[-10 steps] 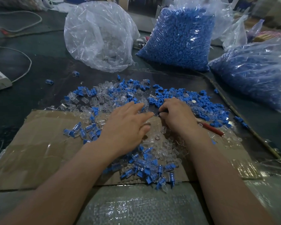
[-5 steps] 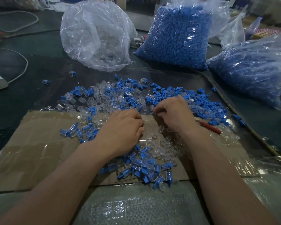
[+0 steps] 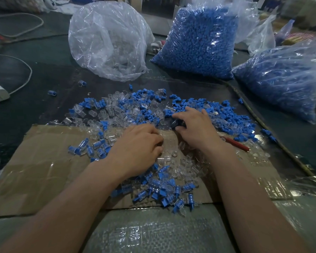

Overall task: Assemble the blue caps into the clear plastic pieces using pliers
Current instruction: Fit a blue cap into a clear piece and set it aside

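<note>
left hand (image 3: 135,148): fingers curled over clear plastic pieces (image 3: 186,167), contents unclear
right hand (image 3: 195,125): probably grips red-handled pliers (image 3: 234,142), among blue caps (image 3: 233,119)

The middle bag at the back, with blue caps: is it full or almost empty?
Full. Blue caps pack the bag nearly to its top, and its sides bulge.
</note>
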